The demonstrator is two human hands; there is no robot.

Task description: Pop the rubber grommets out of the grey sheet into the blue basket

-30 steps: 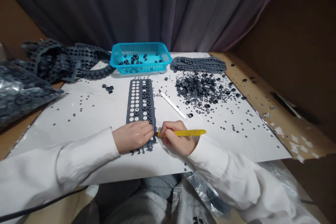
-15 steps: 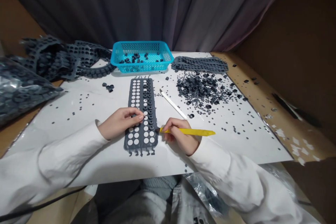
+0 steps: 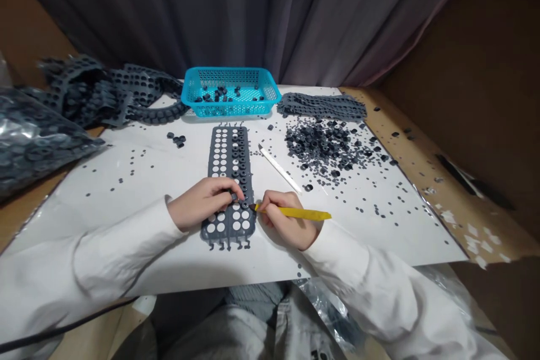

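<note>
A dark grey perforated rubber sheet (image 3: 229,219) lies lengthwise before me, with rows of round holes showing white and small dark pieces standing along its right side. My left hand (image 3: 206,202) reaches over its middle from the left, thumb and forefinger closed around a small dark rubber piece (image 3: 233,197). From the right, my right hand (image 3: 287,218) grips a yellow-handled tool with a dark pointed tip (image 3: 306,213). That tip is at the sheet's right edge, close to my left fingertips. Whether it touches a piece, I cannot tell.
Behind the sheet stands a blue basket (image 3: 231,108) with several dark pieces. A white stick (image 3: 279,169) lies to the right, before a heap of loose dark pieces (image 3: 318,143). Stacked sheets (image 3: 323,106) are behind the heap. At left are a filled plastic bag (image 3: 37,146) and more perforated sheets (image 3: 139,87).
My left hand has moved right across the sheet, towards the tool's tip, and a small dark piece now shows in its fingers. The tool's handle has swung slightly; my right hand stays near the edge.
</note>
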